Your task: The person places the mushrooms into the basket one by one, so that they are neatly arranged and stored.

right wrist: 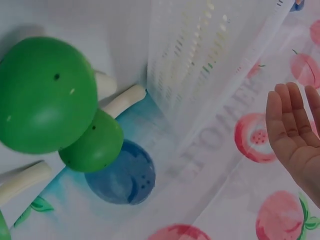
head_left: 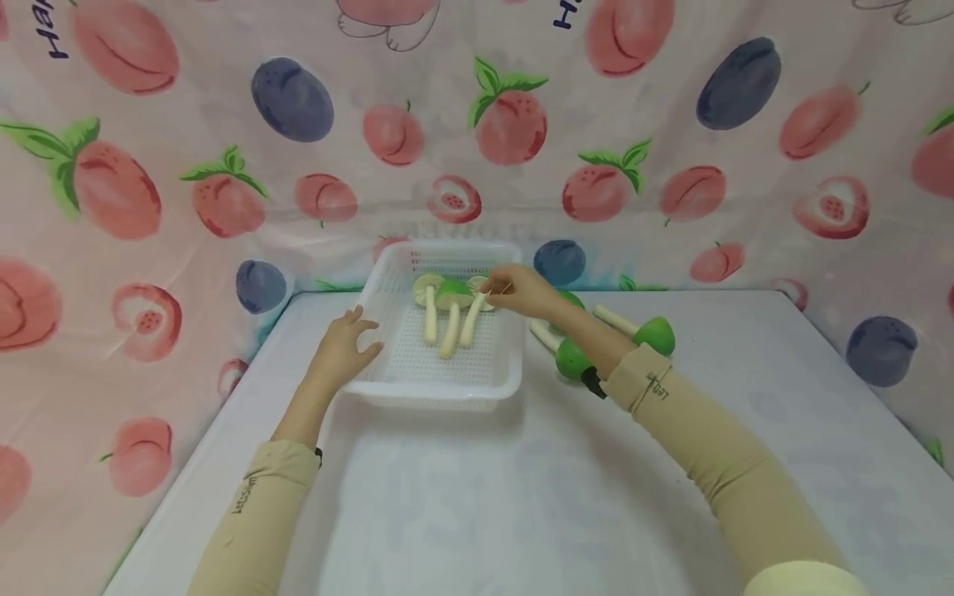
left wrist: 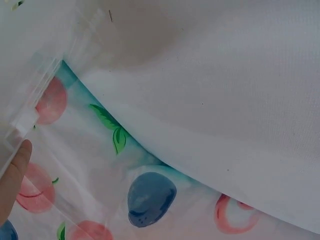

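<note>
A white plastic basket (head_left: 432, 396) with perforated walls stands at the back of the table. Inside lie three toy mushrooms with pale stems; the middle mushroom (head_left: 452, 294) shows its green cap, and the left mushroom (head_left: 430, 323) its pale underside. My right hand (head_left: 522, 290) reaches over the basket's right rim, fingertips right at the cap of the right mushroom (head_left: 469, 327). In the right wrist view that hand's fingers are nearly straight, with no mushroom against the palm. My left hand (head_left: 341, 348) is at the basket's left rim, fingers spread; one finger (left wrist: 17, 167) shows beside the basket wall.
Several more green-capped mushrooms lie on the table right of the basket, among them one mushroom (head_left: 656, 335) farther right and another mushroom (head_left: 572, 360) partly behind my right forearm. A fruit-printed cloth (head_left: 455, 108) hangs behind the white table (head_left: 462, 488).
</note>
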`<state>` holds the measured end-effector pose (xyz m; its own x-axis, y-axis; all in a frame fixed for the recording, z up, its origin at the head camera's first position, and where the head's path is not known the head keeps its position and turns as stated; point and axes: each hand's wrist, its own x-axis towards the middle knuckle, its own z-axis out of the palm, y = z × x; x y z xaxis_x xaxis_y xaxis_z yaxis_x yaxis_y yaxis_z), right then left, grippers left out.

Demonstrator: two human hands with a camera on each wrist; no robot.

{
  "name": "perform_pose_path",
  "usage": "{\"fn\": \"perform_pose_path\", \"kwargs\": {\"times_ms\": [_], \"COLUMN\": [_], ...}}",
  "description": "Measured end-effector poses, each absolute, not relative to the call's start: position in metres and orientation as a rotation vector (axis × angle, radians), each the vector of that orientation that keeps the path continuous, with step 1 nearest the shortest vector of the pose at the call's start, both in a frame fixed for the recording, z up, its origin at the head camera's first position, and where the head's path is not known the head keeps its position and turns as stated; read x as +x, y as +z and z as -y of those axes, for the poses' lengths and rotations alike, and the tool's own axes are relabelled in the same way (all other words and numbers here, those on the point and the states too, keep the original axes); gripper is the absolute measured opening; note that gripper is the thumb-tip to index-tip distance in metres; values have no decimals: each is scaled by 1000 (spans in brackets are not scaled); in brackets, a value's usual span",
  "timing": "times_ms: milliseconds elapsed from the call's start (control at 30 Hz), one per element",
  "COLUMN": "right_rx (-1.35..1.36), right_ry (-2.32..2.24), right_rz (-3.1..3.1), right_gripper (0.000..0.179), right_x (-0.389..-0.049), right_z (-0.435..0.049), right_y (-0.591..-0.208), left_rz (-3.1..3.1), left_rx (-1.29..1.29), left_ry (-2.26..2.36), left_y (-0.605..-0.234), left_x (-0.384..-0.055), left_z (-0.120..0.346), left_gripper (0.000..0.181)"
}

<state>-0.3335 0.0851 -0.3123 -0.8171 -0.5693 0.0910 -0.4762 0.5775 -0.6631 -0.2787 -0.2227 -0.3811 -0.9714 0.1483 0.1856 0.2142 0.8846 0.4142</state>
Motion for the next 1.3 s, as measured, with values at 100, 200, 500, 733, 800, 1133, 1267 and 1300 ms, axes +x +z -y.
{"fn": "perform_pose_path", "kwargs": {"times_ms": [100, 200, 500, 733, 800, 1133, 1267, 1300], "right_rx": [-855, -838, -776, -870, -898, -845, -829, -819], "right_ry": [-1058, -1052, -1187, -1084, -1065, -1049, -1064, -1056], "right_rz": [-2701, -2717, -2679, -2628, -2589, -2574, -2562, -2560], "right_gripper": [23, 25, 26, 35, 40, 47, 49, 50], "right_x": [-327, -322, -316, -320, -320, -323, -324, -324], "right_z": [-98, -110, -143, -175, -184, -218, -221, -222], "right_y": [-311, -312, -328, -344, -347, -369, -381, -384], "left_rz": [2905, 2906, 2913, 2911, 2905, 2917, 2912, 2913], "left_rx": [-289, -294, -268, -277, -273, -277, -275, -274], "left_ry": [-655, -653, -651, -670, -669, -663, -655, -654], "left_y": [-382, -383, -381, -380, -379, -380, -380, -380], "left_x": [-279, -279, -276, -278, -278, -280, -280, -279], "left_z": [220, 219, 222, 221, 221, 220, 222, 222], "left_gripper": [42, 42, 43, 42, 42, 42, 42, 42]}}
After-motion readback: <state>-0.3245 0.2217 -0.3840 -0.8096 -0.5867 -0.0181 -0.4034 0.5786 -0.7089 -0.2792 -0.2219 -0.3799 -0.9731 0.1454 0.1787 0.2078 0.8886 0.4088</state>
